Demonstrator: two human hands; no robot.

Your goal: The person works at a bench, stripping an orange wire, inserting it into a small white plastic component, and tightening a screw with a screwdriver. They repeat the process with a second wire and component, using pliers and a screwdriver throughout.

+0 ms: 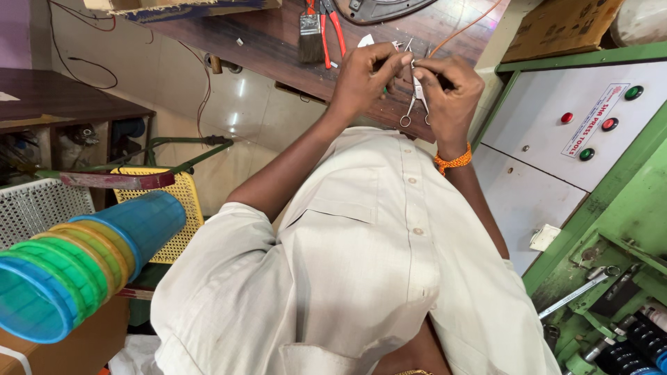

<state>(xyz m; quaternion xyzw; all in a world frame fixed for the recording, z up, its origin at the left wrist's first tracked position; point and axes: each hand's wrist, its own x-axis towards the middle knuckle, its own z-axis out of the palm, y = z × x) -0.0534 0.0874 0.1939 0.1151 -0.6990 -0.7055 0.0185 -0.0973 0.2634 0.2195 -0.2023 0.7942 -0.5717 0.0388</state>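
Your right hand (pixel 448 94) is clenched around the small steel scissors-shaped forceps (pixel 417 97), with the 2 finger loops hanging free below your grip, so the tool's tip points up toward your other hand. Your left hand (pixel 365 76) is pinched shut on something tiny right at that tip; it is too small to make out, though a speck of green shows just under your fingertips. Both hands meet above the edge of the dark brown wooden bench (pixel 278 42), held up close where you can watch the fine work. A thin orange wire (pixel 462 29) runs away from just above your right grip. Beyond your left grip, the flat paintbrush (pixel 310 31) and the red-handled pliers (pixel 332 28) lie on the bench within reach. An orange thread band (pixel 453 161) circles your right wrist, below the grip.
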